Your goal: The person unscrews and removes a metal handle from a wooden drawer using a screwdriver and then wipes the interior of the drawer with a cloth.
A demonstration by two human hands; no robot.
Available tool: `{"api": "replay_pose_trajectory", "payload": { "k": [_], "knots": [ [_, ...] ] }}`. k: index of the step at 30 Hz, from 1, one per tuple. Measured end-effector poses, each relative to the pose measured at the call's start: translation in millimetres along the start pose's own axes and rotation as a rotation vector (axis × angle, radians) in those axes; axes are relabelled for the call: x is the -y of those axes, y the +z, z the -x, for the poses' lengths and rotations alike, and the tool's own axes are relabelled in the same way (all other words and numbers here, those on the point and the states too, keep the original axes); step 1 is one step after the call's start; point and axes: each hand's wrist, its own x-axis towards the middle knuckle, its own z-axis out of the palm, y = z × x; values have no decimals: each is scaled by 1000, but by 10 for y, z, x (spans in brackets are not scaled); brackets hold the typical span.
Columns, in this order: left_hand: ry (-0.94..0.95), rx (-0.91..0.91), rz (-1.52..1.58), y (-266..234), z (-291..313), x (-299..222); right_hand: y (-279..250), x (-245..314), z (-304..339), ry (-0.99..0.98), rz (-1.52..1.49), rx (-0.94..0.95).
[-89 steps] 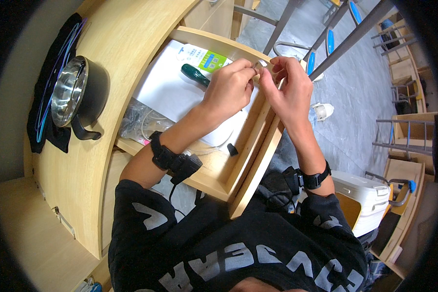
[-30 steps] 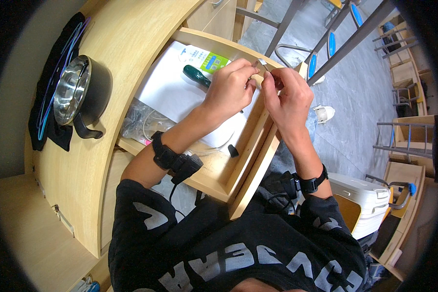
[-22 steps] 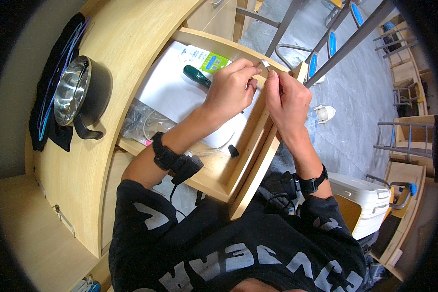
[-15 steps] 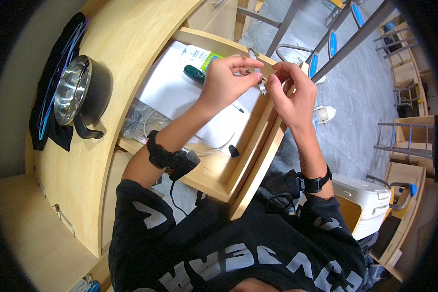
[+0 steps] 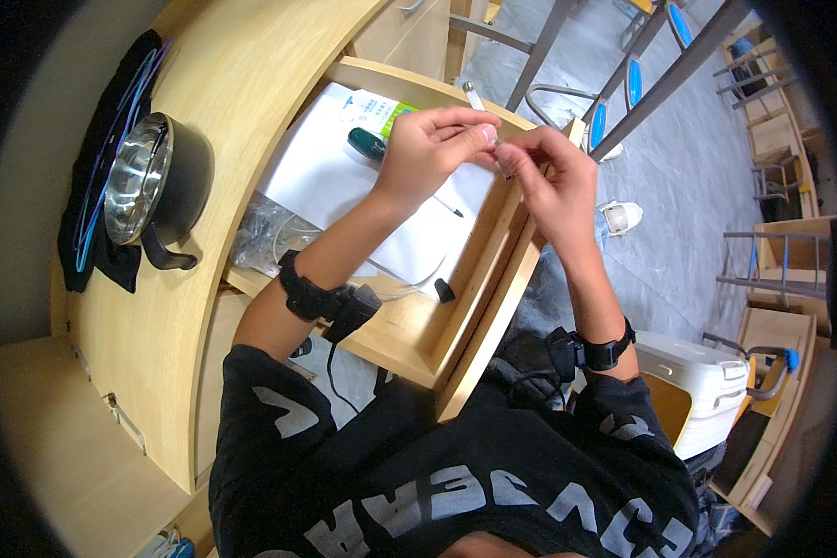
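Note:
Over the far right part of an open wooden drawer [image 5: 409, 353], my hands meet fingertip to fingertip. My left hand [image 5: 423, 158] is closed in a pinch, and so is my right hand [image 5: 562, 186]. Between them is a slim whitish rod [image 5: 471, 93]; its pale upper end sticks out beyond my left fingers, and its other end is hidden by my fingertips. Beneath my left hand a screwdriver with a dark green handle [image 5: 366, 142] lies on white paper [image 5: 316, 158], its shaft partly covered by the hand and its dark tip showing.
A clear plastic bag [image 5: 259, 232] and a small black piece [image 5: 445, 290] lie in the drawer. On the desk to the left stands a steel pot [image 5: 181, 177] beside a black cloth [image 5: 74, 214]. Metal stool legs [image 5: 539, 65] rise beyond the drawer; a white case [image 5: 697, 372] is at right.
The rod has turned between my fingers, its pale end now pointing up and away beyond my left hand. My right hand has shifted slightly left and closer to the left one.

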Motion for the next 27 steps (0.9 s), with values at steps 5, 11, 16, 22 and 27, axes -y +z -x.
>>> {"api": "replay_pose_trajectory", "payload": {
  "k": [5, 11, 16, 22, 27],
  "knots": [
    [62, -13, -46, -82, -20, 15, -102, -15, -61, -196, -407, -135],
    [55, 13, 104, -68, -29, 47, -225, 216, -25, 389, -544, 135],
    [56, 14, 16, -85, -32, 35, -244, 121, -41, 383, -344, 295],
    [119, 32, -26, -74, -18, -2, -341, 161, -70, 396, -311, 389],
    [129, 45, -42, -92, -17, -34, -411, 113, -62, 248, -418, 288]
  ]
}}
